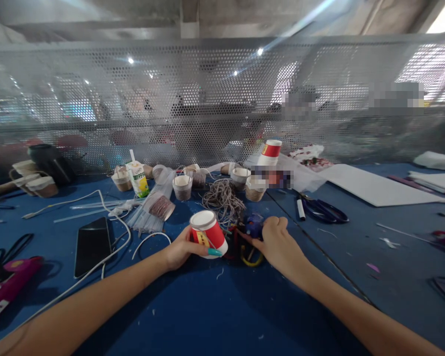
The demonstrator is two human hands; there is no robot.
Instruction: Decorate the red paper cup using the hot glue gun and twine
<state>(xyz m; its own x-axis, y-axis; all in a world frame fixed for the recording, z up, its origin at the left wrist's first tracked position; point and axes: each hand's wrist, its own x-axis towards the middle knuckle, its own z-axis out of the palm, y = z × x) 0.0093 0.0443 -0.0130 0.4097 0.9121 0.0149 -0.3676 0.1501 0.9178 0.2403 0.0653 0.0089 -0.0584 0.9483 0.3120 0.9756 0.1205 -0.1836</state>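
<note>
At the far left of the blue-covered worktable point(215, 316) we note a pink-and-white glue gun point(7, 289) and black-handled scissors point(3, 253), then a black smartphone lying flat point(92, 244) with a white cable point(107, 232) looping past it. Centre-left, our left hand point(180, 252) is closed round a red-and-white paper cup point(207, 232), tipped on its side just above the table, thumb under its lower rim. We judge the cup light, thin-walled and easily crushed; it is best held lightly about the middle of the wall or at the stiffer rolled rim. Just right of it, our right hand point(280, 242) rests fingers-down on a small blue object amid coloured wire point(252, 228); we cannot tell whether it grips. Behind lies a tangle of brown twine point(222, 198); further right, dark blue-handled scissors point(324, 210) and a white sheet point(374, 188).
</note>
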